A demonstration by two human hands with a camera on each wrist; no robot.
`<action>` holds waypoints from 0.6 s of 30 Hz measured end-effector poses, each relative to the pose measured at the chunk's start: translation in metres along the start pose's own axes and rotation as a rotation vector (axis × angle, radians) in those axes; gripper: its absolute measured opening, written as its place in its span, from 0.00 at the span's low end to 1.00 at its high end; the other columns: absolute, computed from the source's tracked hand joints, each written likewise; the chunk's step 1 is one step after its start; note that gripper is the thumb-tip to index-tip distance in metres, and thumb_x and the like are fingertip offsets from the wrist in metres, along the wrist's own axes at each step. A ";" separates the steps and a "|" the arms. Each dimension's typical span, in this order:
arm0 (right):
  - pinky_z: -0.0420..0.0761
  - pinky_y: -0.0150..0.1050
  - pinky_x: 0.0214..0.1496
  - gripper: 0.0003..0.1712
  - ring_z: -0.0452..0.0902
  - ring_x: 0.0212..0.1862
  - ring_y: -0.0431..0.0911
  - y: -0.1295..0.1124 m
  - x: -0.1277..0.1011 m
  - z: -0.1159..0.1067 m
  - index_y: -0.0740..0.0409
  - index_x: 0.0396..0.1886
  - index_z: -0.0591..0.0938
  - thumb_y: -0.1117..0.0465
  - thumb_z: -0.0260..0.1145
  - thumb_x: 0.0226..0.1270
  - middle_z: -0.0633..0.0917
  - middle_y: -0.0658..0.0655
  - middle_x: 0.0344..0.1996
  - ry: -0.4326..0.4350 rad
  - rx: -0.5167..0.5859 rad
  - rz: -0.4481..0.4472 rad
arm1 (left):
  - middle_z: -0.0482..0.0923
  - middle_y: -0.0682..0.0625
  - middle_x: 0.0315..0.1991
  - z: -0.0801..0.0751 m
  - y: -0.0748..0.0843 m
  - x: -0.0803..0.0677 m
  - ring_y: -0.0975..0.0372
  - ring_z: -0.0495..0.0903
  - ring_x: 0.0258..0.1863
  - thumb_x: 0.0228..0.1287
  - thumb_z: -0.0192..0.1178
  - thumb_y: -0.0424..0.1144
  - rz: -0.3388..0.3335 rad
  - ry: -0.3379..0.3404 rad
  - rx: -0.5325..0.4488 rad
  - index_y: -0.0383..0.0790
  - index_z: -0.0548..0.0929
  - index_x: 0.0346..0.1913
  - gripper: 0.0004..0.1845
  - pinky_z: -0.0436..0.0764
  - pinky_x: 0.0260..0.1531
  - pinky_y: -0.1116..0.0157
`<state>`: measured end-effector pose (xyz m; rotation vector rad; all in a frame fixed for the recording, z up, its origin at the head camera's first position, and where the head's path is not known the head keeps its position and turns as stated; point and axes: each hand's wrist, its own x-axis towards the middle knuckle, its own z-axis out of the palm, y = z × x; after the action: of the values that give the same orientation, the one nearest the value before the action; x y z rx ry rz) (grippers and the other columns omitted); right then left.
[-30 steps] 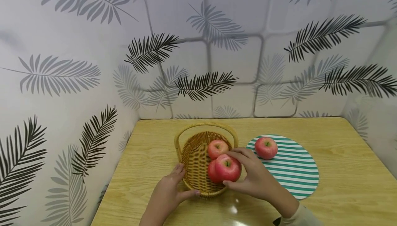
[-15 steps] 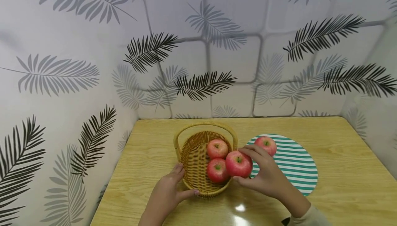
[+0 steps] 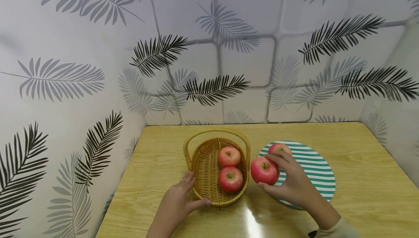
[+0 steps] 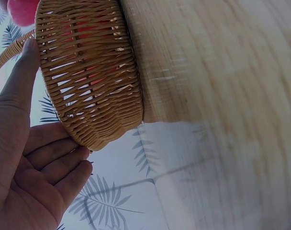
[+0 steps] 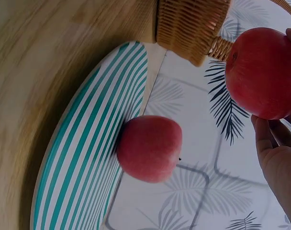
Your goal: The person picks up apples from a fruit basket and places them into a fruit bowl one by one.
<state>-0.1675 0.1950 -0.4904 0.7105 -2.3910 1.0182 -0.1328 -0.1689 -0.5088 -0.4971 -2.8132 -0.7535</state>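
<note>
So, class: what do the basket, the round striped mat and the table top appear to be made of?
Basket: woven wicker or rattan, matte tan; interlaced strands show in the left wrist view.
Striped mat: thin flat disc, probably plastic or coated fabric, with printed teal and white stripes.
Table: pale wood grain, likely laminate, glossy, since it reflects glare.

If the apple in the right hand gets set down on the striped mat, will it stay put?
Probably, if set stem-up: the other apple sits steady on the flat striped mat. The held apple looks round and glossy, so it may roll if laid sideways. The right hand grips it easily, suggesting it is firm.
</note>
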 end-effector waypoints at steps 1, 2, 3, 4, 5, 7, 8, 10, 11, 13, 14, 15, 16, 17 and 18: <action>0.89 0.33 0.47 0.45 0.77 0.58 0.45 0.002 -0.001 -0.001 0.56 0.62 0.85 0.59 0.93 0.38 0.82 0.53 0.60 0.008 -0.007 0.004 | 0.79 0.33 0.68 0.000 0.000 0.000 0.46 0.80 0.70 0.51 0.77 0.65 0.000 0.001 0.000 0.27 0.84 0.63 0.48 0.84 0.64 0.49; 0.89 0.33 0.47 0.45 0.77 0.59 0.45 0.004 -0.001 -0.002 0.56 0.61 0.85 0.59 0.93 0.38 0.83 0.54 0.60 0.015 -0.014 0.008 | 0.79 0.33 0.68 0.000 0.000 0.000 0.46 0.80 0.70 0.51 0.77 0.65 0.001 0.002 0.000 0.27 0.84 0.63 0.48 0.84 0.64 0.49; 0.89 0.33 0.47 0.45 0.76 0.60 0.46 0.006 -0.001 -0.004 0.56 0.61 0.85 0.59 0.93 0.38 0.83 0.55 0.60 0.018 -0.013 0.018 | 0.79 0.33 0.68 0.001 -0.001 0.000 0.46 0.80 0.70 0.51 0.77 0.65 0.001 0.003 0.000 0.27 0.84 0.63 0.48 0.84 0.64 0.49; 0.89 0.34 0.46 0.45 0.76 0.60 0.47 0.008 -0.002 -0.005 0.57 0.60 0.85 0.59 0.93 0.37 0.83 0.55 0.61 0.025 -0.016 0.025 | 0.79 0.33 0.68 0.001 -0.001 0.000 0.46 0.80 0.70 0.51 0.77 0.65 0.002 0.003 0.000 0.26 0.84 0.63 0.48 0.84 0.64 0.49; 0.89 0.34 0.45 0.45 0.76 0.60 0.48 0.010 -0.002 -0.006 0.57 0.60 0.85 0.59 0.93 0.37 0.83 0.56 0.61 0.032 -0.027 0.033 | 0.79 0.33 0.68 0.001 -0.001 0.000 0.46 0.80 0.70 0.51 0.77 0.66 0.001 0.003 -0.001 0.26 0.84 0.63 0.48 0.84 0.64 0.49; 0.90 0.36 0.44 0.44 0.77 0.60 0.51 0.014 -0.004 -0.009 0.59 0.59 0.86 0.60 0.93 0.36 0.83 0.59 0.61 0.040 -0.044 0.049 | 0.79 0.34 0.68 0.002 -0.002 -0.001 0.46 0.80 0.70 0.52 0.76 0.67 0.000 0.004 -0.003 0.27 0.84 0.63 0.49 0.84 0.64 0.49; 0.90 0.38 0.44 0.44 0.78 0.60 0.52 0.017 -0.004 -0.010 0.59 0.59 0.86 0.60 0.93 0.36 0.83 0.59 0.60 0.044 -0.053 0.054 | 0.79 0.34 0.68 0.002 -0.002 -0.001 0.47 0.80 0.70 0.52 0.76 0.67 -0.001 0.004 -0.004 0.27 0.84 0.63 0.49 0.84 0.64 0.49; 0.91 0.40 0.43 0.44 0.79 0.59 0.54 0.021 -0.005 -0.013 0.60 0.59 0.86 0.59 0.94 0.36 0.84 0.60 0.59 0.051 -0.078 0.062 | 0.79 0.34 0.68 0.002 -0.001 -0.001 0.47 0.80 0.70 0.52 0.75 0.68 -0.004 0.002 -0.008 0.27 0.84 0.63 0.49 0.84 0.63 0.49; 0.91 0.40 0.42 0.44 0.79 0.58 0.54 0.024 -0.006 -0.014 0.60 0.59 0.86 0.59 0.94 0.36 0.84 0.59 0.58 0.052 -0.094 0.067 | 0.79 0.34 0.68 0.002 -0.001 0.000 0.47 0.80 0.70 0.52 0.75 0.68 -0.005 0.002 -0.008 0.27 0.84 0.63 0.49 0.84 0.63 0.49; 0.91 0.40 0.40 0.43 0.80 0.55 0.52 0.029 -0.007 -0.018 0.61 0.58 0.86 0.59 0.93 0.37 0.84 0.57 0.55 0.057 -0.112 0.073 | 0.79 0.34 0.68 0.002 -0.001 -0.001 0.47 0.79 0.70 0.52 0.76 0.67 -0.008 -0.002 -0.007 0.27 0.84 0.63 0.49 0.84 0.64 0.49; 0.90 0.38 0.40 0.43 0.80 0.54 0.52 0.031 -0.007 -0.019 0.61 0.58 0.86 0.59 0.94 0.37 0.84 0.56 0.54 0.064 -0.121 0.074 | 0.79 0.34 0.68 0.002 -0.001 0.000 0.47 0.79 0.70 0.51 0.77 0.66 -0.011 -0.005 -0.004 0.27 0.85 0.63 0.48 0.84 0.64 0.49; 0.90 0.37 0.40 0.43 0.80 0.53 0.51 0.034 -0.008 -0.021 0.62 0.58 0.86 0.59 0.94 0.37 0.85 0.56 0.53 0.070 -0.126 0.078 | 0.79 0.34 0.68 0.001 -0.001 -0.001 0.47 0.79 0.70 0.51 0.77 0.66 -0.013 -0.006 -0.005 0.27 0.84 0.63 0.48 0.84 0.64 0.49; 0.90 0.36 0.40 0.44 0.80 0.53 0.51 0.036 -0.008 -0.023 0.62 0.58 0.86 0.59 0.94 0.36 0.85 0.56 0.52 0.078 -0.129 0.080 | 0.79 0.34 0.68 0.002 -0.002 -0.001 0.47 0.79 0.70 0.51 0.78 0.65 -0.014 -0.008 -0.004 0.27 0.85 0.63 0.48 0.84 0.64 0.49; 0.89 0.36 0.40 0.44 0.80 0.52 0.51 0.038 -0.008 -0.025 0.63 0.58 0.86 0.59 0.94 0.36 0.85 0.56 0.52 0.084 -0.132 0.084 | 0.79 0.34 0.68 0.002 -0.002 -0.001 0.47 0.79 0.70 0.51 0.78 0.64 -0.017 -0.010 -0.003 0.27 0.85 0.63 0.48 0.84 0.64 0.49; 0.89 0.34 0.40 0.43 0.81 0.52 0.51 0.041 -0.007 -0.027 0.63 0.57 0.87 0.59 0.94 0.36 0.85 0.56 0.51 0.090 -0.137 0.089 | 0.79 0.34 0.68 0.002 -0.002 -0.001 0.47 0.79 0.70 0.50 0.79 0.64 -0.018 -0.011 -0.001 0.27 0.84 0.63 0.47 0.84 0.64 0.49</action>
<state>-0.1813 0.2418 -0.4986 0.5034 -2.4050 0.8913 -0.1330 -0.1697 -0.5114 -0.4780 -2.8312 -0.7585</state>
